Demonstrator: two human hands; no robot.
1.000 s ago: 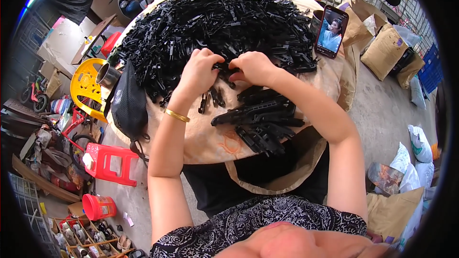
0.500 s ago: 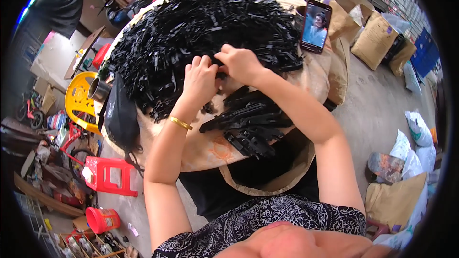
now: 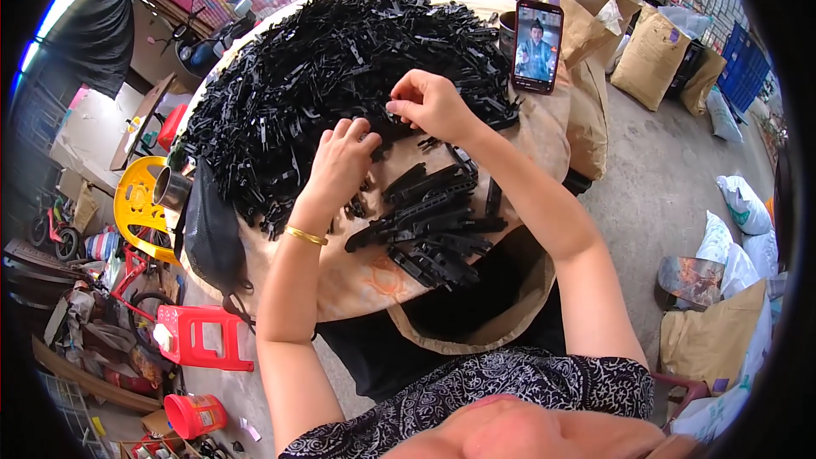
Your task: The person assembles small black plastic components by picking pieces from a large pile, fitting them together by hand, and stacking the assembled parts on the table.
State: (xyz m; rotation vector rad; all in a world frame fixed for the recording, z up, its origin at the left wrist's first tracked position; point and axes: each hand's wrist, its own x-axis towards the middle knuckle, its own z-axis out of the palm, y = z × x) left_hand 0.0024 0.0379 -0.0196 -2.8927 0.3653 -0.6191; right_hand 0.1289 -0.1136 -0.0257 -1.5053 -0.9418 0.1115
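A broad heap of small black plastic parts covers most of the round table. My left hand rests at the heap's near edge, fingers curled down; whatever is under the fingertips is hidden. Just to its right and slightly farther away, my right hand hovers over the heap with thumb and forefinger pinched together. Anything in that pinch is too small to name. Closer to me, several longer black plastic pieces lie in a loose stack between my forearms. Below the table edge, an open brown paper sack sits by my lap.
A phone stands at the table's right edge, before a metal cup. A black bag hangs at the left edge, near a steel cup and a yellow chair. A red stool and paper sacks stand on the floor.
My hands have drawn apart: the left has come slightly nearer to me and the right has lifted off to the right. The whole view has shifted a little.
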